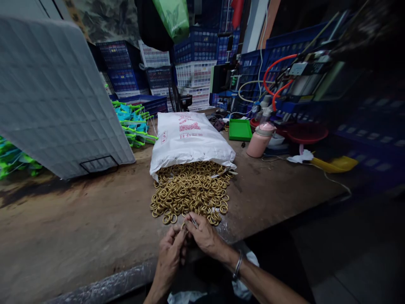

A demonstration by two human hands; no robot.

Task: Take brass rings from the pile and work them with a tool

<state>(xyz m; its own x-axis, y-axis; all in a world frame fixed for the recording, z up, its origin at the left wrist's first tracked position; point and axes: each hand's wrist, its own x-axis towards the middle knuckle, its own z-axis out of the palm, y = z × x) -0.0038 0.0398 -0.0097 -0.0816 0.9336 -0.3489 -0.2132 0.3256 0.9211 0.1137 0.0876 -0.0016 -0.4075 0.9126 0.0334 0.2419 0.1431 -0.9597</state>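
Observation:
Close together at the table's front edge, my two hands meet over a brass-coloured ring (182, 226). My left hand (170, 250) pinches that ring between thumb and fingers. Its other fingers are curled and partly hidden. In my right hand (205, 237) a thin, dark metal tool (193, 222) sticks out between thumb and finger; its kind is too small to tell. Just beyond both hands spreads a heap of brass-coloured rings (190, 192). They spill from the open mouth of a white woven sack (193, 141) with red print, lying on its side.
The brown table (95, 236) has a plastic-wrapped front edge. A padded grey-white panel (63, 97) stands at left before green and blue items (136, 122). To the right are a green tray (240, 129), a pink bottle (260, 140), a yellow scoop (335, 164) and a machine with orange hoses (303, 80).

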